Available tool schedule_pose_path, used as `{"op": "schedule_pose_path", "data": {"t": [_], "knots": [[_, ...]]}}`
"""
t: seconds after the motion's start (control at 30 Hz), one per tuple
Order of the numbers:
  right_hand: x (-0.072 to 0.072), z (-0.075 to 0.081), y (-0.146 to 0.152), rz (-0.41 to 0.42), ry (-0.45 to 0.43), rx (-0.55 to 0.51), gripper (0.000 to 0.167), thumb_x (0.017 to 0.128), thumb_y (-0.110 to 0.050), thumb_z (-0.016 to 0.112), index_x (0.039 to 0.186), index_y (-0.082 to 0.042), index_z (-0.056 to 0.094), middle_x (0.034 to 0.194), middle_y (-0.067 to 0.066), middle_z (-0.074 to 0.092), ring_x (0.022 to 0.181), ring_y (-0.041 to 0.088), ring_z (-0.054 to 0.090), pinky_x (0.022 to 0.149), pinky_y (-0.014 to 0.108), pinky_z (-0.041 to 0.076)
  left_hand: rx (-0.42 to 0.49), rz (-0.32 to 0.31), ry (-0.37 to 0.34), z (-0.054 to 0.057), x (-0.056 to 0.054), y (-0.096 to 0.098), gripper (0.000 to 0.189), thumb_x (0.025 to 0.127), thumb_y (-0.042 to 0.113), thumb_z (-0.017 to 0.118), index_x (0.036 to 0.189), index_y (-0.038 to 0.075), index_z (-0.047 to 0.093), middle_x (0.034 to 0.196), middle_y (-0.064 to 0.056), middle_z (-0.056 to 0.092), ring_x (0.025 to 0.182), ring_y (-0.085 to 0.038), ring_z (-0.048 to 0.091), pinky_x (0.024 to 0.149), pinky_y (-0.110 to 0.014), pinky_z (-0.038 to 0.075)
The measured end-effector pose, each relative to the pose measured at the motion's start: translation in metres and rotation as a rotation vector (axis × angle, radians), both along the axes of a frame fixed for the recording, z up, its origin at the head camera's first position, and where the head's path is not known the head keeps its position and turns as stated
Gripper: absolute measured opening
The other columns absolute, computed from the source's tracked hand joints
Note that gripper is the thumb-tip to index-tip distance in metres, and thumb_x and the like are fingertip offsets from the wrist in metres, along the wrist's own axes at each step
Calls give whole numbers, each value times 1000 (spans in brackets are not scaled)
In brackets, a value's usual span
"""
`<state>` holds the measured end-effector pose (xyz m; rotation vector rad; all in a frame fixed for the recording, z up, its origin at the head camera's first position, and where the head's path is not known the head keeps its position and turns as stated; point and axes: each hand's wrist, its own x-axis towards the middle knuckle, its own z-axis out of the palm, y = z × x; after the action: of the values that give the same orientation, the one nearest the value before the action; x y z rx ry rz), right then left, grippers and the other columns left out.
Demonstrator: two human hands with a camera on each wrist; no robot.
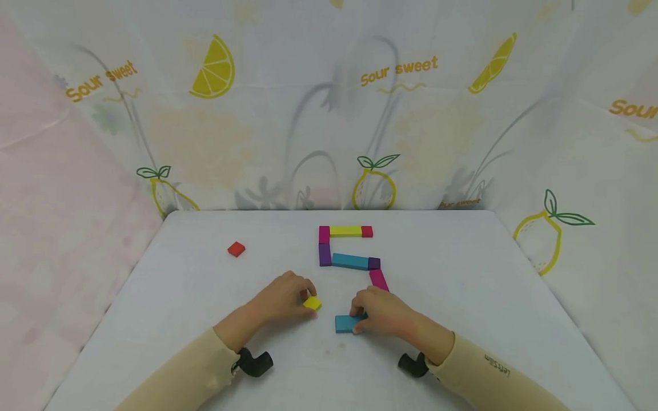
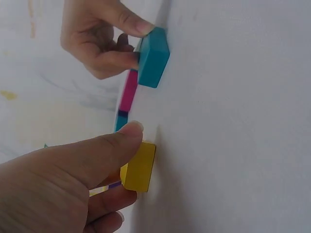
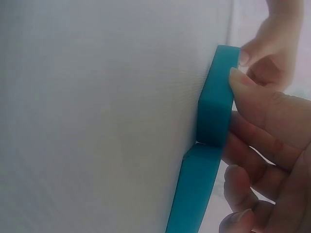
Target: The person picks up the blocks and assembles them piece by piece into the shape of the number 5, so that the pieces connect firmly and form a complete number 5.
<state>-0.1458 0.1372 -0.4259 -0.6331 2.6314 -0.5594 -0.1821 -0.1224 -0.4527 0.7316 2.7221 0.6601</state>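
Note:
My left hand [image 1: 283, 297] pinches a small yellow block [image 1: 312, 303] between thumb and fingers, just left of the other hand. Whether that block touches the table cannot be told. A blue block [image 1: 344, 323] lies at the front of the block line, and my right hand [image 1: 385, 314] pinches it by its sides. The right wrist view has the held blue block [image 3: 218, 87] end to end with a second blue block [image 3: 194, 189]; in the head view my hand mostly hides that one. Just beyond my right hand lies a magenta block [image 1: 378, 279], its near end covered.
Farther back, a bent line of blocks holds a red block [image 1: 367, 231], a yellow block [image 1: 345, 231], a magenta block [image 1: 324, 234], a purple block [image 1: 325, 254], a blue block [image 1: 350, 261] and a dark purple block [image 1: 374, 263]. Alone at left lies a red block [image 1: 236, 249].

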Motion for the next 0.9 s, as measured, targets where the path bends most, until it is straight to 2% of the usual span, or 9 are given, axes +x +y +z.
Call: {"op": "schedule_pose_path", "data": {"t": [0.5, 0.8, 0.9], "knots": [[-1, 1, 0, 13, -6, 3, 21, 80, -22, 86, 96, -16, 73, 87, -9, 61, 92, 12, 55, 79, 30, 53, 18, -58, -46, 6, 11, 15, 33, 81, 41, 83, 104, 22, 69, 87, 11, 57, 90, -11, 49, 76, -28, 49], [-1, 2, 0, 10, -13, 0, 21, 80, -22, 85, 96, -17, 73, 88, -9, 60, 92, 13, 54, 80, 30, 53, 30, -100, -20, 2, 11, 18, 34, 81, 42, 83, 104, 22, 68, 85, 13, 56, 88, -10, 49, 76, -27, 48], [-1, 1, 0, 13, -15, -3, 21, 80, -22, 85, 96, -17, 73, 88, -9, 61, 92, 13, 54, 80, 30, 53, 39, -103, -32, 1, 12, 18, 34, 81, 43, 83, 104, 23, 68, 85, 13, 56, 89, -10, 49, 77, -27, 48]]}}
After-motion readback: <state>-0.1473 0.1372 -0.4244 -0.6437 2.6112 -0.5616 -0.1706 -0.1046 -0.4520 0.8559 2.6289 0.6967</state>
